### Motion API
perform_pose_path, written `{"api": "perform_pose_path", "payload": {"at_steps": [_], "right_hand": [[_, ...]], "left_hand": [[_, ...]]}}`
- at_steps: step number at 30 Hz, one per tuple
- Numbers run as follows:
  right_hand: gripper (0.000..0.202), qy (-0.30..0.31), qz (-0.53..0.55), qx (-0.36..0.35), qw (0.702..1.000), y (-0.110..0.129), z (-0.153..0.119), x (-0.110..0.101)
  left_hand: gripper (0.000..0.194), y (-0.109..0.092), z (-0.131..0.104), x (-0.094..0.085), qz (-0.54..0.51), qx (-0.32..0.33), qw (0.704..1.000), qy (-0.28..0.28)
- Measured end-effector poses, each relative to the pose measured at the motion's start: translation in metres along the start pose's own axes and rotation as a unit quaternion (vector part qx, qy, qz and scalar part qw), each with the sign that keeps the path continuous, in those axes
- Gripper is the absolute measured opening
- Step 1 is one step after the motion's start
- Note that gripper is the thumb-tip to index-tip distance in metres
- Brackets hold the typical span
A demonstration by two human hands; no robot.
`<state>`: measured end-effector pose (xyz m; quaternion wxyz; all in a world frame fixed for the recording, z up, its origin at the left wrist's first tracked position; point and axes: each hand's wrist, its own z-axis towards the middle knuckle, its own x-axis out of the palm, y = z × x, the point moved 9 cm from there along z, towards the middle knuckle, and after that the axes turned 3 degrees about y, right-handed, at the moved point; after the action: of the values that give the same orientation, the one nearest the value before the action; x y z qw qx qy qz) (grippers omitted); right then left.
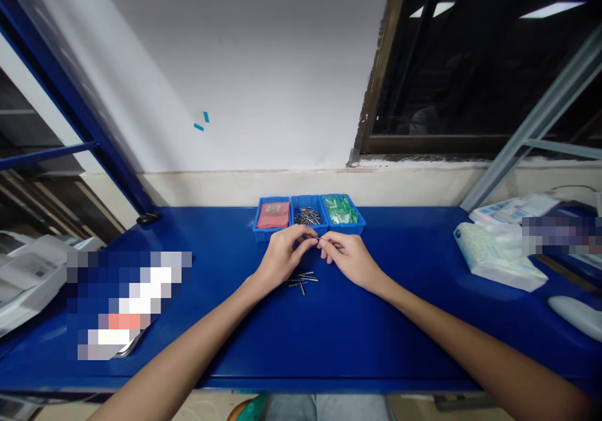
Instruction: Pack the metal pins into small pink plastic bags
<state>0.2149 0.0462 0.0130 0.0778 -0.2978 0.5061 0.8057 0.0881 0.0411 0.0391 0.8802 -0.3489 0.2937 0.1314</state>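
Note:
My left hand (282, 255) and my right hand (352, 256) meet just in front of the bins, fingertips pinched together. Between them is a small, thin metal pin (318, 239), mostly hidden by the fingers. Below the hands, several thin brass-and-dark metal pins (301, 281) lie in a loose, crossed pile on the blue table (357, 339). Behind the hands, the middle blue bin (296, 202) holds many similar loose pins (308, 216).
The left blue bin (257, 219) has a pink packet (273, 215) inside; the right bin (360, 223) contains green and clear packets (340, 209). A tissue pack (498, 261) and a white mouse-shaped object (576, 317) sit right. White boxes (32, 277) stand left.

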Motion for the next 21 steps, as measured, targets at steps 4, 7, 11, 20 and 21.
{"api": "perform_pose_path", "payload": {"at_steps": [4,7,11,20,21], "right_hand": [[0.028,-0.021,-0.101,-0.05,0.993,0.014,-0.002,-0.007],[0.027,-0.046,-0.129,-0.09,0.986,0.026,-0.004,-0.012],[0.028,-0.081,-0.117,-0.066,0.988,0.023,-0.003,-0.022],[0.019,-0.01,-0.004,-0.005,1.0,0.001,0.0,0.001],[0.019,-0.005,0.007,0.0,1.0,0.0,0.0,0.003]], "left_hand": [[0.013,-0.005,-0.001,0.0,0.02,0.032,0.999,0.01],[0.012,-0.002,-0.004,0.007,-0.013,0.02,0.999,0.032],[0.033,0.003,-0.004,0.004,-0.042,-0.011,0.999,0.002],[0.013,0.006,-0.002,-0.003,-0.084,-0.039,0.995,-0.032],[0.011,0.006,-0.003,-0.004,-0.081,-0.04,0.995,-0.034]]}}
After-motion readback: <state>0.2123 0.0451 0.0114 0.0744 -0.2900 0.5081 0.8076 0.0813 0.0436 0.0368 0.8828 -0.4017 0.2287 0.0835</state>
